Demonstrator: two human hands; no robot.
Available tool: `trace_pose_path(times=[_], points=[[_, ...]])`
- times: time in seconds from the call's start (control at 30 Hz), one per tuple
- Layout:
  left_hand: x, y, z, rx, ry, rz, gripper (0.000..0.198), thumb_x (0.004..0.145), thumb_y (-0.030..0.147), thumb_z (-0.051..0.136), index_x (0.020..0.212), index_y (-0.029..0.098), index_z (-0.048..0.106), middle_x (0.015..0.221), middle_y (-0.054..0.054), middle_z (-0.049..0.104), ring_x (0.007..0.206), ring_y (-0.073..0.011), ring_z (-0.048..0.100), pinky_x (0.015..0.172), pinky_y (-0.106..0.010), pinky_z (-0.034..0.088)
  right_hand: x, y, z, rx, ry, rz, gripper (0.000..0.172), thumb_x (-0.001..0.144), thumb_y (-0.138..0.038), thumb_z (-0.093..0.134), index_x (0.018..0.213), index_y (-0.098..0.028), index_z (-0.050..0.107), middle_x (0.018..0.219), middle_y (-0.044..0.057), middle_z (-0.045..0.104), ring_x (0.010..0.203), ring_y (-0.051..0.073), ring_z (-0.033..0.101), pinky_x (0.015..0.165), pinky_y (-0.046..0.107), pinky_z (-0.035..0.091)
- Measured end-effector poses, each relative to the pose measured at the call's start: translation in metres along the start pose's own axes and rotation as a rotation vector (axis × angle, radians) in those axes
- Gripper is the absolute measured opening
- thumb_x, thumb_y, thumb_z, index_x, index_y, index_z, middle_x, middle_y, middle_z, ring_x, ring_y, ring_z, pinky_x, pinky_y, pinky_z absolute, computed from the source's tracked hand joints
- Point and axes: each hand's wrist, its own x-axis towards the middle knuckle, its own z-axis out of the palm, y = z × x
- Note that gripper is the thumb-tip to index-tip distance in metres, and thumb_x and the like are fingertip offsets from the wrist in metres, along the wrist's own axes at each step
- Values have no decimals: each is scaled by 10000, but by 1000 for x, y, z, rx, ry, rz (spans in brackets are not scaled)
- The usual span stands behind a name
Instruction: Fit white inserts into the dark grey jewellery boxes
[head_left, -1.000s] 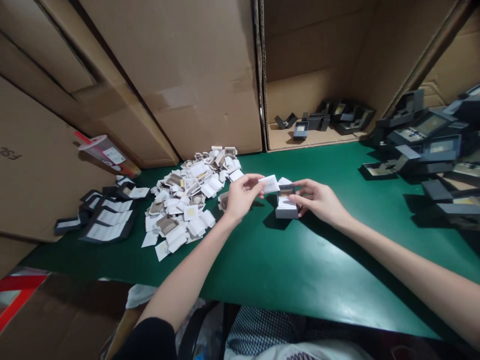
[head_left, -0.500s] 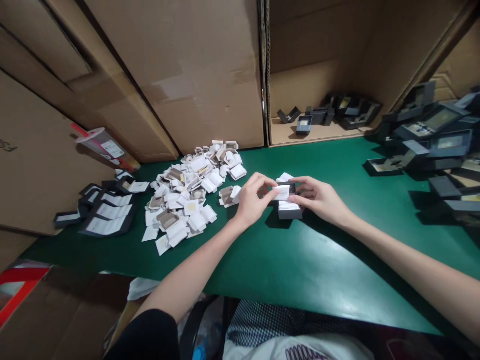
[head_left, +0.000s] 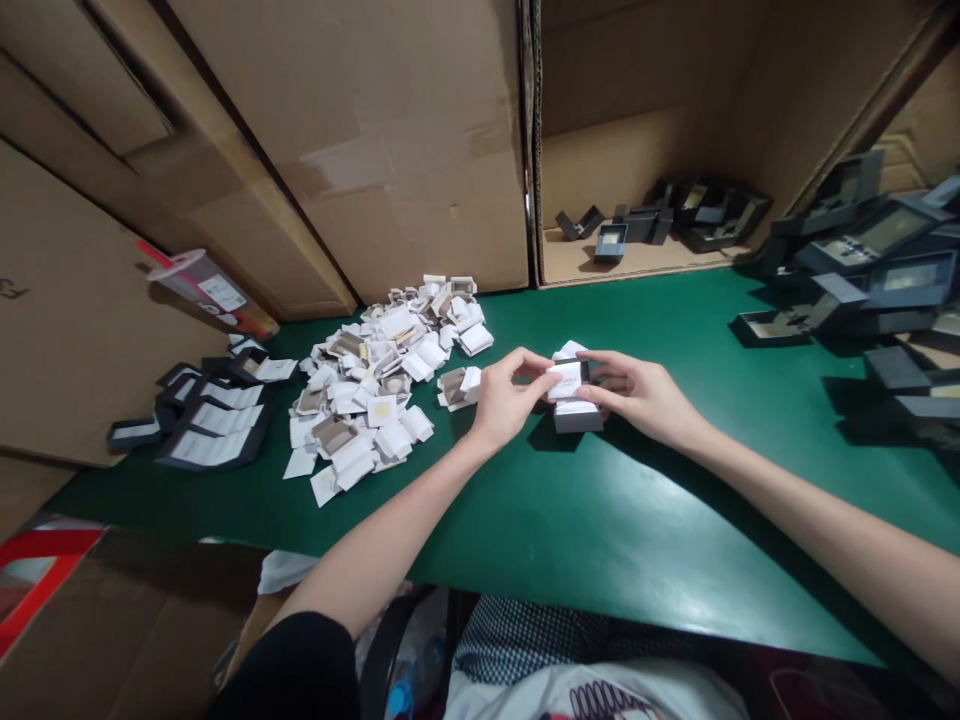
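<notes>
My left hand (head_left: 504,398) pinches a small white card insert (head_left: 565,380) between thumb and fingertips, held over the small dark grey open box (head_left: 577,414) standing mid-table on the green table mat (head_left: 600,520). My right hand (head_left: 637,395) curls loosely around the box's right side, fingers touching it. A heap of white card inserts (head_left: 379,385) lies to the left; dark grey boxes (head_left: 862,270) pile at far right.
</notes>
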Motion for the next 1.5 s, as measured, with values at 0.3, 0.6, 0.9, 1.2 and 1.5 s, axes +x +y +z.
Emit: trace_pose_path(times=[0.3, 0.6, 0.9, 1.2, 1.5], points=[[-1, 6, 2, 252, 35, 239, 94, 807, 260, 675, 814, 175, 636, 919, -26, 529, 777, -103, 564, 630, -201, 499, -1, -1, 1, -3, -21, -34, 541, 754, -425, 685, 1215, -174, 551, 878, 49, 653, 633, 142, 607, 561, 293, 536], [-2, 6, 4, 279, -173, 33, 315, 834, 254, 628, 1139, 222, 554, 1016, -29, 667, 840, -156, 638, 727, -268, 518, -2, -1, 4, -59, -45, -96, 492, 783, -429, 661, 1207, -202, 558, 894, 39, 638, 679, 149, 601, 587, 291, 501], [-5, 11, 7, 316, -149, 41, 249, 823, 232, 634, 1069, 189, 630, 1035, -32, 700, 908, -185, 652, 818, -293, 494, -4, -3, 7, -123, -43, -103, 429, 807, -412, 622, 1166, -190, 549, 880, 41, 648, 705, 165, 608, 626, 302, 489], [-8, 15, 8, 356, -173, 99, 234, 866, 193, 539, 1079, 217, 634, 1010, -22, 703, 840, -177, 650, 714, -276, 496, -10, -8, 14, -244, 94, -167, 222, 815, -327, 575, 990, -198, 529, 796, 27, 619, 658, 156, 575, 564, 285, 451], [-9, 18, 7, 379, -150, 111, 150, 811, 194, 600, 954, 191, 644, 881, -20, 696, 765, -167, 631, 664, -259, 480, -8, -3, 12, -164, 58, -215, 240, 854, -345, 564, 1052, -225, 499, 960, 45, 614, 754, 160, 593, 625, 295, 484]])
